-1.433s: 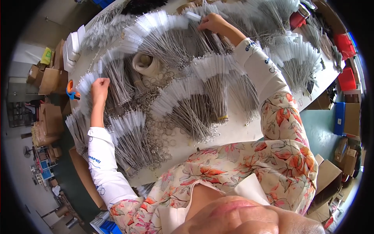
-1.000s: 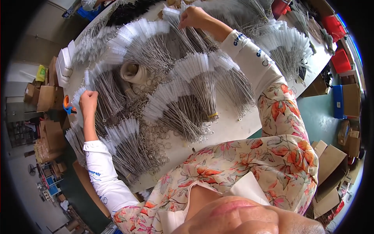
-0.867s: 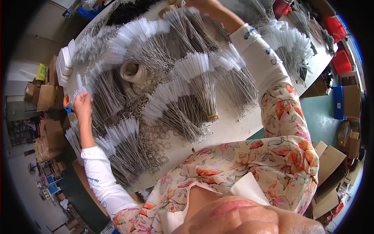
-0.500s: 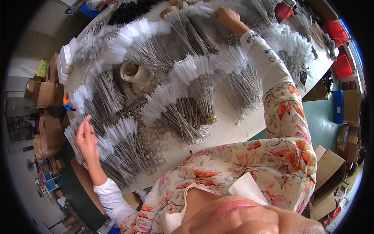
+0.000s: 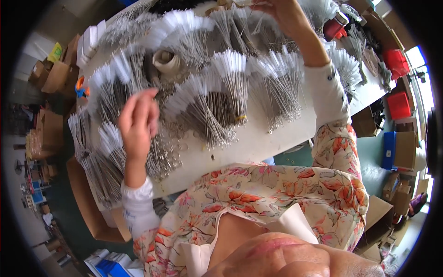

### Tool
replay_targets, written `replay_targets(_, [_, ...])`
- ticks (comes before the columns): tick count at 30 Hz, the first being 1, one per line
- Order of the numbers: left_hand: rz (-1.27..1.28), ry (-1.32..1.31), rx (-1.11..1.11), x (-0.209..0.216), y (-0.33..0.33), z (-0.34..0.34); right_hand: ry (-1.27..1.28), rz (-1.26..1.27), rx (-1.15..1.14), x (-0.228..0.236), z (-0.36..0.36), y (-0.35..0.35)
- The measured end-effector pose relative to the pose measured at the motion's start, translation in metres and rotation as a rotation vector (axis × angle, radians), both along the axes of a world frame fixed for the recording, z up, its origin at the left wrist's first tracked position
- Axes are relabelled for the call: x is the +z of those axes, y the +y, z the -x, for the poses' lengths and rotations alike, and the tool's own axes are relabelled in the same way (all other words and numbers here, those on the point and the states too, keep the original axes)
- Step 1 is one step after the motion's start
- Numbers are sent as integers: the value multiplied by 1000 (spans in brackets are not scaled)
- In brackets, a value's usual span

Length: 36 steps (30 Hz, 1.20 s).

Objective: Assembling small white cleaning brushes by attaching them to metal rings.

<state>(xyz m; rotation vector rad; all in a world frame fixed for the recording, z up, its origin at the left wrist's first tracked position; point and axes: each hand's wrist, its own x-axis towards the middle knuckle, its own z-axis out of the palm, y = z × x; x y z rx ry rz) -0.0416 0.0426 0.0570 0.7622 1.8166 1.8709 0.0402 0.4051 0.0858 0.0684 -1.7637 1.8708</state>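
Bundles of thin straw-cleaning brushes (image 5: 230,64), with white bristle heads and twisted wire stems, cover much of the white table (image 5: 272,143). My left hand (image 5: 138,120) hovers over the left bundles, its fingers loosely bent and apart, nothing visible in them. At the far edge of the picture, my right hand (image 5: 284,16) reaches over the back bundles. Its fingertips are partly cut off, so whether they hold anything cannot be made out. Beneath and right of the left hand lie many small wire loops (image 5: 170,157). A cream-coloured hollow roll (image 5: 166,62) stands among the brushes.
Orange-handled scissors (image 5: 82,87) lie at the table's left edge, near stacked white trays (image 5: 87,44). A dark red flask (image 5: 335,25) stands at the far right. Open cardboard boxes (image 5: 99,217) sit below the left edge, and red bins (image 5: 398,105) stand at right.
My left hand has moved right and a little farther from me, away from the left bundles. My right hand has moved farther out to the top edge. The view has shifted slightly.
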Motion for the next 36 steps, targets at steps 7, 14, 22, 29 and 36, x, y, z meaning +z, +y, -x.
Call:
replay_targets(7, [-266,308,-130,-42,78,-63,-270,69,204,-39,-59,-177])
replay_targets(14, [-113,725,-123,-63,60,-94,-108,-396,-113,-61,-111,-202])
replay_targets(22, [-212,1001,-16,-58,45,-115,282,284,87,-74,-137,-209])
replay_targets(29, [-461,1024,15,-94,46,-136,-118,744,197,-131,-149,-202])
replay_targets(36, [-247,846,-179,-143,23,-155,-322,526,251,-99,-159,-160])
